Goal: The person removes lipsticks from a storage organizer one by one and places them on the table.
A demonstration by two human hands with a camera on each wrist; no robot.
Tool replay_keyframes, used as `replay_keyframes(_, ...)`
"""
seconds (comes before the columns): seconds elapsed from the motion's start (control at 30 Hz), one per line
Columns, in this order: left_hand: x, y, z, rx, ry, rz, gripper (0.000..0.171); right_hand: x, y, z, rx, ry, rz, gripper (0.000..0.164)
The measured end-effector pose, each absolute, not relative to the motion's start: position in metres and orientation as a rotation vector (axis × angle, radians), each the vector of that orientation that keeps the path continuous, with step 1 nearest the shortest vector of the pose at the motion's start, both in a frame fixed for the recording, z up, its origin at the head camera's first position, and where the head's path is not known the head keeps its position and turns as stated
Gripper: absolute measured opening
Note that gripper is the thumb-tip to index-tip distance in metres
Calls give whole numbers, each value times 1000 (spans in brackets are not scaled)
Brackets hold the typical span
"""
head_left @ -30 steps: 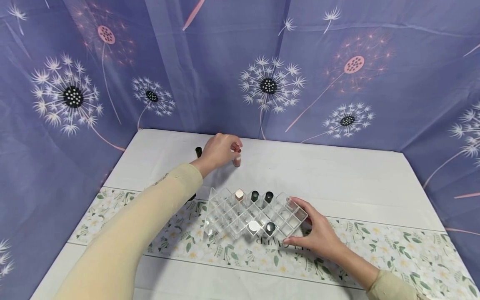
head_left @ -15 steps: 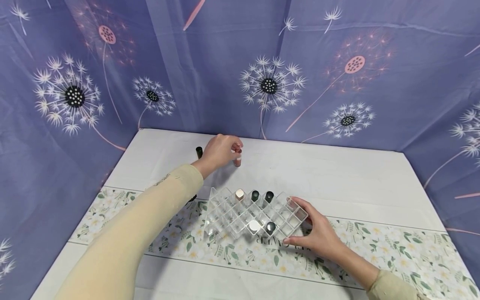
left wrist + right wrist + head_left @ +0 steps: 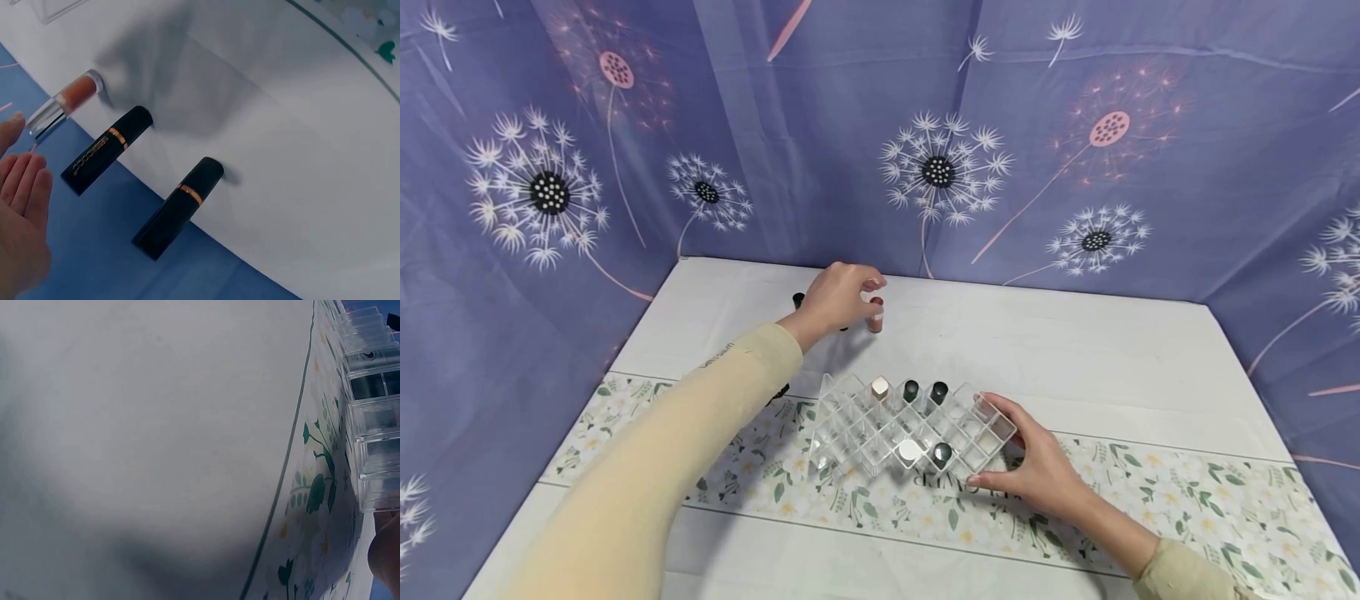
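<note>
A lip gloss tube point(image 3: 876, 317) with an orange-pink body stands upright near the back of the table. My left hand point(image 3: 833, 302) is beside it, thumb and fingers spread apart. In the left wrist view, a small gap separates the fingertips from the lip gloss's clear, shiny end point(image 3: 47, 120). Two black lipsticks point(image 3: 106, 150) with gold bands stand by that hand, partly hidden in the head view. My right hand point(image 3: 1037, 462) grips the right end of a clear lipstick organizer point(image 3: 850, 433) between thumb and fingers. Several tubes stand in its compartments, with dark, white and rose-gold tops.
A white table point(image 3: 1112, 358) carries a floral strip point(image 3: 1150, 492) under the organizer. Behind it hangs a purple dandelion-print curtain point(image 3: 820, 150). Some dark thing point(image 3: 780, 393) peeks out beside the left sleeve point(image 3: 700, 417), mostly hidden.
My left thumb and fingers have parted and let go of the lip gloss, the hand lifting slightly. The right hand and the organizer have stayed in place.
</note>
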State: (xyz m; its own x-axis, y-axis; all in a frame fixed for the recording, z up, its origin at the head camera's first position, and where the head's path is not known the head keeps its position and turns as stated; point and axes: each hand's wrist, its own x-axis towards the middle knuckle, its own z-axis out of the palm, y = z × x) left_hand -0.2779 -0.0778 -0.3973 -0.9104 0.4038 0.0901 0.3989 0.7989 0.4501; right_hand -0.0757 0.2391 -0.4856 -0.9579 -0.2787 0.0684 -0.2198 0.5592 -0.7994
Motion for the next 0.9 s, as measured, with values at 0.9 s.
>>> replay_keyframes(0.9,-237,-106,-358,928,2777,809,53,-74,237,-484,-458,2699,-1405,110)
